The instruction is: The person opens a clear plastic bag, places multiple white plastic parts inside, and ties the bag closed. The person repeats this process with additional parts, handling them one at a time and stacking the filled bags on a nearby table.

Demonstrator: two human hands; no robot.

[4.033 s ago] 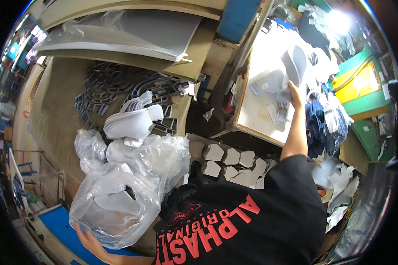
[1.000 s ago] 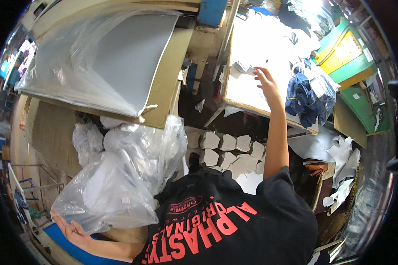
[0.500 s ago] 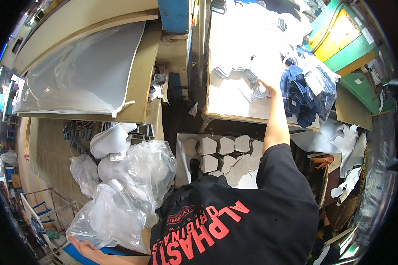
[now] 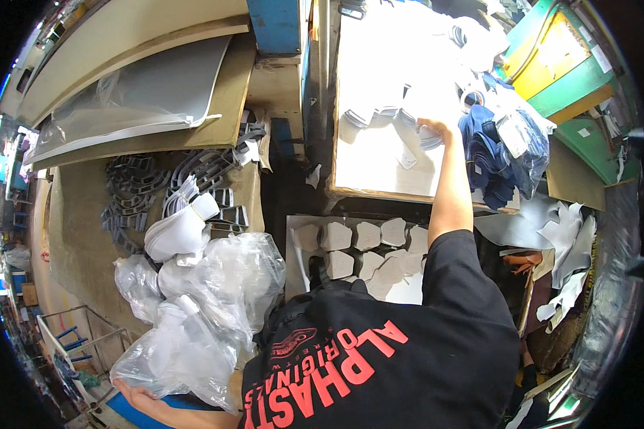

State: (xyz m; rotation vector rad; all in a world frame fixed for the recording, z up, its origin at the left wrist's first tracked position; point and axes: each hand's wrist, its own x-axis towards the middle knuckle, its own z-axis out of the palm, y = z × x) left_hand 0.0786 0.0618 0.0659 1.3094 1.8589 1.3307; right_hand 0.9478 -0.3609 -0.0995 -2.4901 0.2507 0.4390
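My right arm stretches over the brightly lit table (image 4: 365,175). My right hand (image 4: 440,130) closes on a small stack of white cut pieces (image 4: 428,140), and similar stacks (image 4: 359,116) stand to its left. Below the hand a single white piece (image 4: 406,154) lies on the tabletop. At the lower left my left hand (image 4: 139,397) touches the bottom edge of a clear plastic bag (image 4: 186,350) holding white pieces. Its fingers look stretched out, partly hidden under the plastic.
Bundled dark blue pieces (image 4: 488,154) lie right of my right arm. Several pale cut stacks (image 4: 368,236) sit on a white sheet below the table. Grey curved strips (image 4: 139,179) lie at left, under a board (image 4: 229,114) bearing a grey sheet. Leather scraps (image 4: 569,243) hang at right.
The white pieces under my right hand have come together into a tighter stack. At left the board and grey sheet sit farther back, showing more grey strips. My left hand has barely moved.
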